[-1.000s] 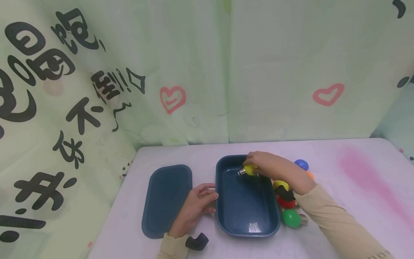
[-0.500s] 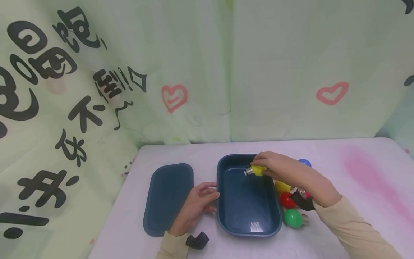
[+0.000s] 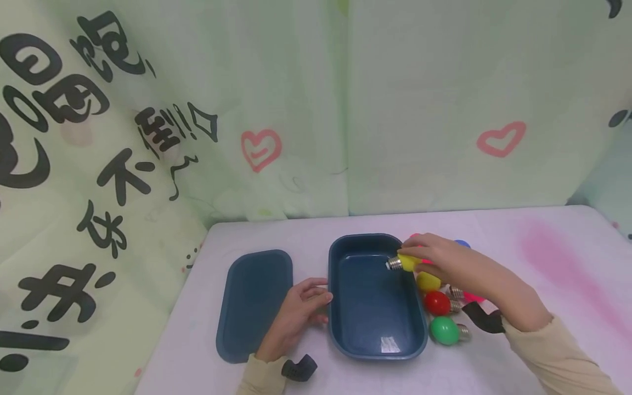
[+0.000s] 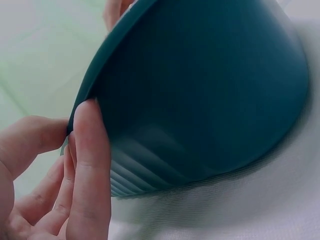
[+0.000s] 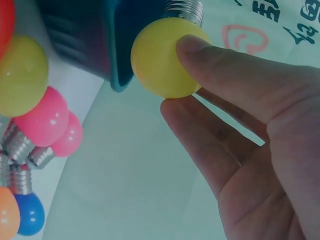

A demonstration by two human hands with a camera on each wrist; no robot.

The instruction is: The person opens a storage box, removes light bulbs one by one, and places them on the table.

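Observation:
My right hand point(image 3: 451, 263) pinches a yellow light bulb point(image 3: 408, 263) by its round end, over the right rim of a dark blue tray point(image 3: 336, 329). The bulb's silver screw base points left over the tray; in the right wrist view, thumb and fingers press on the yellow bulb point(image 5: 160, 60). At the tray's left side, fingertips of my left hand point(image 3: 298, 312) touch the outer wall near the rim. The left wrist view has these fingers point(image 4: 90, 150) against the tray wall point(image 4: 210, 100). The tray floor shows no bulbs.
Right of the tray lie several bulbs: green point(image 3: 445, 331), red point(image 3: 437, 302), another yellow point(image 3: 428, 282), pink point(image 3: 474, 297) and blue point(image 3: 462, 243). An orange bulb point(image 5: 7, 212) shows in the right wrist view. A flat dark blue lid point(image 3: 254, 307) lies left of the tray.
My right hand has moved right with the yellow bulb, from over the tray's inside to its right rim. The left hand stays at the tray's left side.

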